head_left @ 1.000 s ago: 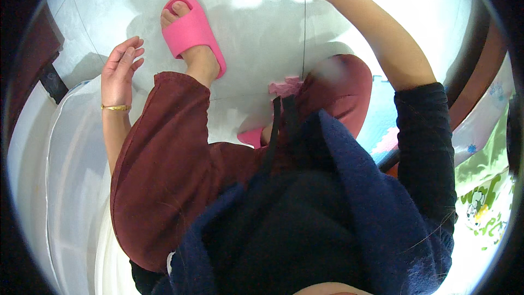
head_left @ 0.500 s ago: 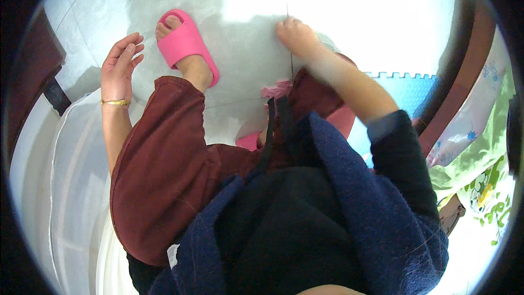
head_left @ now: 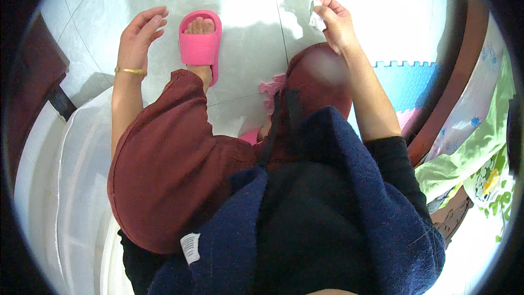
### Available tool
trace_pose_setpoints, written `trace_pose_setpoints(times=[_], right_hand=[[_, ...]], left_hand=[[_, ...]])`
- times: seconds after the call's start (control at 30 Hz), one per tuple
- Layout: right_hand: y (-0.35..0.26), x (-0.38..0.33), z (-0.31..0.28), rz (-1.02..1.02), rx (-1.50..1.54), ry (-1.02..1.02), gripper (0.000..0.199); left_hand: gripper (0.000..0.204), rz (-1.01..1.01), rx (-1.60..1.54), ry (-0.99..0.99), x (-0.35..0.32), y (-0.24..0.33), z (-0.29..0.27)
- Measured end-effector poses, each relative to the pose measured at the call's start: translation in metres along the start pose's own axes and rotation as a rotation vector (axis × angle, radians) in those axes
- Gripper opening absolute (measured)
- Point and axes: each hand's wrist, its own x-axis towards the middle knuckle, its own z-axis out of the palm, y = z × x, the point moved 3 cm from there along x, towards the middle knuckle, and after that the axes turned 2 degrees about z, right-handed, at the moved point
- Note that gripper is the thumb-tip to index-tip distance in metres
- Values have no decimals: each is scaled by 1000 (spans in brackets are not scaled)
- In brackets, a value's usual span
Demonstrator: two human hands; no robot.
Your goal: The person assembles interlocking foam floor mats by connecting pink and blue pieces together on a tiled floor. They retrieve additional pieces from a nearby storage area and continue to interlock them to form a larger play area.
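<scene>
My right hand (head_left: 338, 26), at the upper right, pinches a small crumpled white piece (head_left: 316, 21), which could be tissue or thin cloth. A dark bit shows at its top edge. It is held above the pale floor, beyond my right knee. My left hand (head_left: 141, 35) is in the air at the upper left, just left of my pink slipper (head_left: 197, 49). Its fingers are loosely stretched and slightly curved, with nothing visible in them. A gold bracelet (head_left: 130, 71) circles that wrist.
Pale grey tiles (head_left: 245, 3) lie ahead. On the right are blue interlocking foam mats (head_left: 406, 84), a curved dark wooden edge (head_left: 464, 82) and green bedding (head_left: 458, 158). A translucent white tub or bin (head_left: 82, 169) stands at my left, with dark wooden furniture (head_left: 35, 71) behind it.
My right hand has moved right and slightly farther away, and the white piece now shows in its fingers. My left hand has shifted up and right. My slippered foot has turned straighter.
</scene>
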Motion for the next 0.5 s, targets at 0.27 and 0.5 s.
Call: trace_pose_setpoints(times=[0.27, 0.5], right_hand=[[-48, 3, 17, -75, -8, 4, 12], [-35, -110, 13, -86, 404, 387, 12]], left_hand=[[25, 203, 132, -107, 67, 78, 39], [22, 380, 184, -896, 108, 194, 101]])
